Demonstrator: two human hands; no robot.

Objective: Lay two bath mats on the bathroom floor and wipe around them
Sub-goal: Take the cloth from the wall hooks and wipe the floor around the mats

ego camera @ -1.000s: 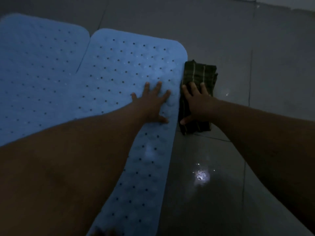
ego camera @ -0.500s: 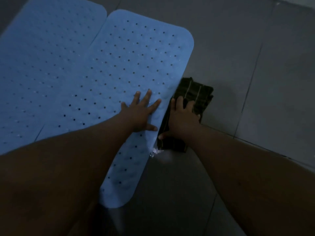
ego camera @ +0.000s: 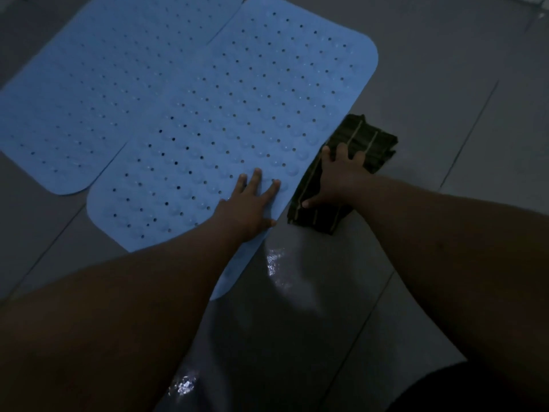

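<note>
Two light blue perforated bath mats lie flat side by side on the grey tiled floor, the left mat [ego camera: 98,93] and the right mat [ego camera: 237,114]. My left hand [ego camera: 249,203] presses flat on the right mat near its right edge, fingers spread. Just beside that edge lies a dark green striped cloth [ego camera: 353,162], folded, on the floor. My right hand [ego camera: 338,179] presses down on the cloth with fingers apart.
The grey floor tiles [ego camera: 445,69] are dim, with wet shiny patches [ego camera: 276,263] near the right mat's lower end and another close to me. A dark shape sits at the bottom right corner.
The cloth under my right hand has slid along the right mat's edge towards me. My left hand stays planted on the mat. The view has shifted, showing more of both mats.
</note>
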